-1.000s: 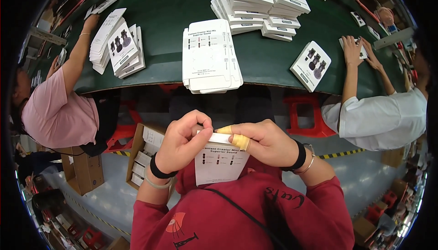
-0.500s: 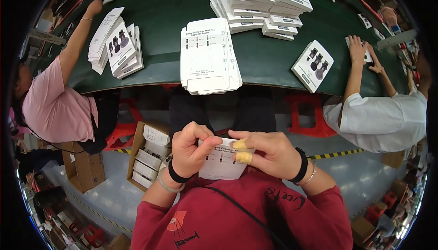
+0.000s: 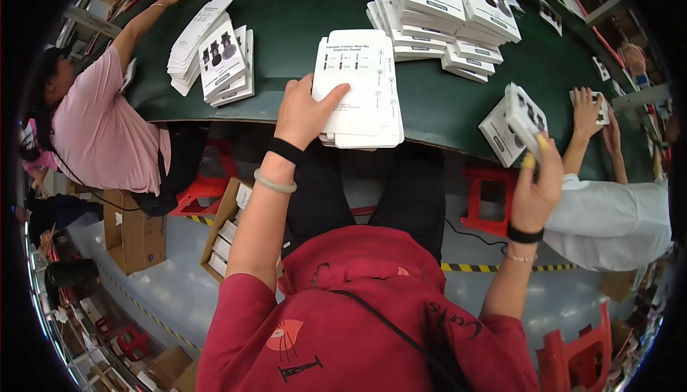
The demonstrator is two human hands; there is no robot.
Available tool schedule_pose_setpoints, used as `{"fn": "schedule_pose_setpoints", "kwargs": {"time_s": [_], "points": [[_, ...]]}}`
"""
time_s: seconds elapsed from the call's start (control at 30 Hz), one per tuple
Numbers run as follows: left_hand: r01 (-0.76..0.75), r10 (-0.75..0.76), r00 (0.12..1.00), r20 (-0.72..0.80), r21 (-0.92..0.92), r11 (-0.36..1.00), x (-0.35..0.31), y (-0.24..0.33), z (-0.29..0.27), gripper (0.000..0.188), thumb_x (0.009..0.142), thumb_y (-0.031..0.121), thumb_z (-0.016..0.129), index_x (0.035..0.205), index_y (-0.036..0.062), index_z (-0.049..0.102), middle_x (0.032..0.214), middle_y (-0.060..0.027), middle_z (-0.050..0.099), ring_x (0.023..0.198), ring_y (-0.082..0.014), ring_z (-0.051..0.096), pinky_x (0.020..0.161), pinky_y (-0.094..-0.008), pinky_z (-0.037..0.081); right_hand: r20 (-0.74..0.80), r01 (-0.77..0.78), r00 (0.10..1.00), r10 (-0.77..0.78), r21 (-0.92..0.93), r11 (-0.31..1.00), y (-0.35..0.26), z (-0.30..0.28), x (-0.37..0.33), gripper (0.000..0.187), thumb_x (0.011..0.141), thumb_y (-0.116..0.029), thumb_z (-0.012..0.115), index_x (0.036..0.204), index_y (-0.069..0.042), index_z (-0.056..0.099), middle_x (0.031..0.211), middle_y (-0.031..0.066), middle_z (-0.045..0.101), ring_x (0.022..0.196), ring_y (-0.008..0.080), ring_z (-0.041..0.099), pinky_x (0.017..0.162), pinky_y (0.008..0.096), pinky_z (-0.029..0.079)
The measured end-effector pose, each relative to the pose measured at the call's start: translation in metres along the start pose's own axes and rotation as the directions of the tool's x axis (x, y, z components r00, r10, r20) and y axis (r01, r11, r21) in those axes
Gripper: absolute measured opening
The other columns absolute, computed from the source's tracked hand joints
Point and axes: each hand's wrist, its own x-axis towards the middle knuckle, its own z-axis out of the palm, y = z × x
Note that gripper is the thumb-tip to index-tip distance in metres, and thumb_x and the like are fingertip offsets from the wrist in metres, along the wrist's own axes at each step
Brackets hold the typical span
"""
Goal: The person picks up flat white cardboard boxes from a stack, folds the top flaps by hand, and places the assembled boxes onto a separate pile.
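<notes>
I note both hands have left my lap: left hand (image 3: 304, 109) now lies flat, fingers spread, on the near stack of flat white cards (image 3: 360, 88) at the green table (image 3: 286, 20) edge, while right hand (image 3: 537, 188) pinches the folded box (image 3: 524, 114) out right, so folding looks finished.

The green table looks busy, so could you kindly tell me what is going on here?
A person in a red top sits at the green table. Their left hand rests on a stack of flat white printed cards, while the right hand holds a small folded white box with dark pictures up near the table edge. Piles of similar boxes lie beyond, and co-workers on both sides handle their own.
</notes>
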Motion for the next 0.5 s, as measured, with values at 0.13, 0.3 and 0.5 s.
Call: {"fn": "schedule_pose_setpoints", "kwargs": {"time_s": [0.13, 0.3, 0.5], "points": [[0.016, -0.009, 0.998, 0.062, -0.109, 0.994, 0.006, 0.000, -0.007, 0.050, 0.091, 0.036, 0.070, 0.117, -0.0064, 0.064, 0.101, -0.0226, 0.068, 0.093, -0.0305, 0.061, 0.082, -0.0371, 0.052, 0.152, 0.059, 0.988, -0.019, -0.265, 0.962, 0.053, 0.045, -0.021, 0.040, 0.093, -0.004, 0.062, 0.133, -0.003, 0.059, 0.140, 0.0186, 0.057, 0.132, 0.0348, 0.050, 0.110, 0.0425, 0.039], [0.041, -0.148, 0.981, -0.125, -0.614, 0.788, -0.003, -0.021, -0.006, 0.033, 0.098, 0.024, 0.065, 0.112, -0.0056, 0.064, 0.092, -0.0143, 0.069, 0.082, -0.0171, 0.062, 0.076, -0.0282, 0.051, 0.124, 0.093, 0.991, -0.051, -0.359, 0.929, 0.057, 0.066, 0.003, 0.039, 0.092, -0.004, 0.062, 0.132, -0.004, 0.059, 0.139, 0.0168, 0.057, 0.131, 0.0363, 0.051, 0.110, 0.0425, 0.039], [-0.060, -0.028, 0.992, -0.125, -0.643, 0.763, -0.075, 0.057, -0.038, 0.017, 0.100, 0.014, 0.061, 0.104, -0.0032, 0.060, 0.084, -0.0070, 0.064, 0.073, -0.0099, 0.056, 0.068, -0.0266, 0.048, 0.124, 0.148, 0.971, -0.205, 0.362, 0.920, -0.073, 0.039, 0.028, 0.033, 0.090, -0.001, 0.067, 0.123, -0.001, 0.065, 0.116, 0.0145, 0.067, 0.092, 0.0203, 0.064, 0.083, 0.0294, 0.050]]}}
